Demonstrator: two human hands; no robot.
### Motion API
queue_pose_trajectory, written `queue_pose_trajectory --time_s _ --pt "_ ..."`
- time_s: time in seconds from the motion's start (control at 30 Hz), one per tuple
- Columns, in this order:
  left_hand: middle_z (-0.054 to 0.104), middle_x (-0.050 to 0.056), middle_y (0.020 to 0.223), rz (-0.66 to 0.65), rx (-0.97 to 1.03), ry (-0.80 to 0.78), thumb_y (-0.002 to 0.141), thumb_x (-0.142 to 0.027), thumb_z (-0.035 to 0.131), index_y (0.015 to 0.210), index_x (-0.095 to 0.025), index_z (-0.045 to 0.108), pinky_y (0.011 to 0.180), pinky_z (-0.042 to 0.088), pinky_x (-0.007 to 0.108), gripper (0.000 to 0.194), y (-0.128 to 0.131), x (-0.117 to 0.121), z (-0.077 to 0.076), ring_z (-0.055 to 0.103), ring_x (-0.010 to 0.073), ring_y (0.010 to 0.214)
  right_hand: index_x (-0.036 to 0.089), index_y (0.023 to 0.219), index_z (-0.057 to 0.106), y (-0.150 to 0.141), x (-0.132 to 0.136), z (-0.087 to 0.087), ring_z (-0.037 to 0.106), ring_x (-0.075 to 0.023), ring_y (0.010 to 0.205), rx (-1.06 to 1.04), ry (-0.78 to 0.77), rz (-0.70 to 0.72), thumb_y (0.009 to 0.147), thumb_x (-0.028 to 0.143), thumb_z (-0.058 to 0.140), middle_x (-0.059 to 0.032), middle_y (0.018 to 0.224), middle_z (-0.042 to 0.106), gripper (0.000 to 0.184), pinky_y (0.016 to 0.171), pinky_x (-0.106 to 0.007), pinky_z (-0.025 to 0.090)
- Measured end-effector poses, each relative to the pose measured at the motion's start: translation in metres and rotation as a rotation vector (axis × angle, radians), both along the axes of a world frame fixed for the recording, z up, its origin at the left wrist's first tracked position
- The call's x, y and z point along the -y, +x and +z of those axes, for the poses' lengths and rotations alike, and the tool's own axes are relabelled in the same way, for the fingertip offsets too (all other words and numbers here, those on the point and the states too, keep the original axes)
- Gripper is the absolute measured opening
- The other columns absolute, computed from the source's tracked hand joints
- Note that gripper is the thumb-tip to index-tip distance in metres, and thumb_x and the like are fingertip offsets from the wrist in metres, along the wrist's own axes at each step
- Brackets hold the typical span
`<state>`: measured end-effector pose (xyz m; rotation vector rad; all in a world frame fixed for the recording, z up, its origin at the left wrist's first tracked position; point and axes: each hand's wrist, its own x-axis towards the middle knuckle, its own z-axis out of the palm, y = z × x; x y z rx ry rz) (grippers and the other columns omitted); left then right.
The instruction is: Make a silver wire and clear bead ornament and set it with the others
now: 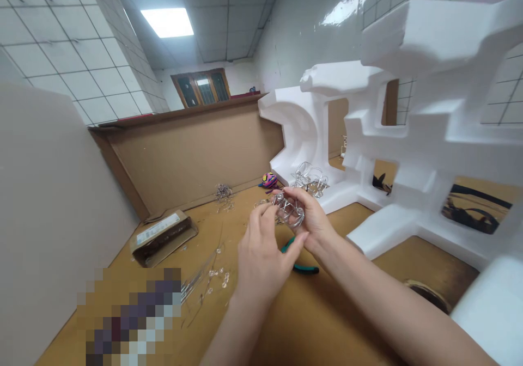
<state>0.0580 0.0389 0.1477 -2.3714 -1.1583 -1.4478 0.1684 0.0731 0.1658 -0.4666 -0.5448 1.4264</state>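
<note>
A bent silvery wire piece [291, 212] with several loops is held up between my two hands above the table. My right hand [312, 219] grips it from the right, thumb below and fingers behind. At its left side, the curled fingers of my left hand [261, 246] touch the wire, partly hiding it. Below the hands lie pliers [304, 269] with teal and black handles, their jaws hidden behind my left hand. Just past my right hand, more coiled wire pieces [308, 176] rest against the white foam.
Tall white foam packing [425, 153] stands along the right. Loose straight wires [200, 273] and small clear beads [224, 276] lie left of my hands. An open cardboard box [163, 238], a wire tangle [223, 191] and a colourful small item [269, 180] sit farther back.
</note>
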Motion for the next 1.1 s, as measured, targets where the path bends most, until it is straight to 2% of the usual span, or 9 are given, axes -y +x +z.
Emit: queue_pose_trajectory --time_s 0.1,0.2,0.4,0.5,0.63,0.73,0.83,0.97,1.1 --pt "0.053 0.011 0.113 0.022 -0.028 0.09 0.077 -0.03 0.058 0.117 -0.024 0.042 0.082 0.046 0.038 0.043 0.0 0.0 -0.002 0.052 0.0242 0.103 0.016 0.067 0.063 -0.002 0.006 0.003 0.058 -0.0116 0.062 -0.008 -0.02 -0.004 0.063 0.023 0.068 -0.0018 0.075 0.067 0.009 0.055 -0.022 0.046" --pt "0.055 0.01 0.112 -0.005 -0.03 0.095 0.079 -0.025 0.055 0.115 -0.024 0.044 0.085 0.046 0.038 0.038 -0.004 -0.001 0.0 0.052 0.0229 0.104 0.017 0.067 0.063 -0.001 0.008 0.003 0.056 -0.011 0.062 0.028 0.028 0.035 0.063 0.026 0.068 -0.0006 0.074 0.066 0.012 0.056 -0.023 0.044" --pt "0.059 0.005 0.102 -0.085 0.199 -0.125 0.079 -0.027 0.057 0.104 -0.023 0.051 0.076 0.052 0.031 0.026 -0.016 -0.011 0.005 0.059 0.0179 0.093 0.017 0.082 0.065 0.001 0.006 -0.002 0.058 -0.015 0.077 0.217 0.195 0.157 0.068 0.033 0.067 -0.002 0.079 0.064 0.021 0.071 -0.029 0.045" --pt "0.06 0.005 0.102 -0.142 0.278 -0.185 0.077 -0.027 0.058 0.103 -0.023 0.052 0.076 0.053 0.032 0.027 -0.017 -0.013 0.002 0.06 0.0184 0.092 0.019 0.088 0.064 0.002 0.006 -0.001 0.058 -0.0159 0.086 0.271 0.233 0.101 0.067 0.03 0.069 -0.0029 0.091 0.064 0.024 0.077 -0.03 0.044" --pt "0.059 0.008 0.106 -0.168 0.384 -0.301 0.078 -0.03 0.056 0.106 -0.023 0.049 0.07 0.055 0.034 0.029 -0.012 -0.014 -0.006 0.062 0.0196 0.088 0.023 0.096 0.063 0.007 0.005 0.003 0.056 -0.02 0.1 0.234 0.286 0.142 0.066 0.03 0.069 -0.0046 0.11 0.06 0.031 0.085 -0.035 0.043" --pt "0.06 0.008 0.105 -0.152 0.365 -0.395 0.076 -0.033 0.058 0.105 -0.022 0.049 0.067 0.055 0.036 0.033 -0.009 -0.015 -0.008 0.064 0.0196 0.078 0.018 0.093 0.065 0.013 0.003 0.005 0.058 -0.0212 0.096 0.297 0.296 0.146 0.067 0.032 0.069 -0.0074 0.101 0.064 0.03 0.084 -0.035 0.044" --pt "0.058 0.009 0.107 -0.172 0.387 -0.399 0.076 -0.035 0.057 0.105 -0.021 0.05 0.071 0.054 0.036 0.033 -0.009 -0.016 -0.002 0.063 0.0204 0.084 0.017 0.089 0.066 0.016 -0.002 0.005 0.061 -0.0208 0.088 0.37 0.24 0.067 0.066 0.036 0.069 -0.0071 0.09 0.067 0.03 0.081 -0.036 0.045" --pt "0.05 0.011 0.119 -0.154 0.38 -0.293 0.08 -0.03 0.053 0.11 -0.021 0.046 0.085 0.048 0.039 0.033 -0.02 -0.013 0.003 0.052 0.0224 0.107 0.019 0.078 0.069 0.015 -0.014 -0.003 0.06 -0.022 0.087 0.647 0.284 -0.175 0.059 0.032 0.073 -0.005 0.085 0.068 0.024 0.083 -0.037 0.043" --pt "0.046 0.012 0.124 -0.075 0.279 -0.3 0.079 -0.03 0.054 0.116 -0.023 0.044 0.09 0.043 0.046 0.039 -0.039 -0.004 -0.011 0.051 0.0255 0.108 0.021 0.076 0.069 0.01 -0.025 -0.017 0.059 -0.0223 0.087 0.95 0.425 -0.34 0.063 0.027 0.07 -0.0054 0.087 0.065 0.015 0.084 -0.037 0.043"
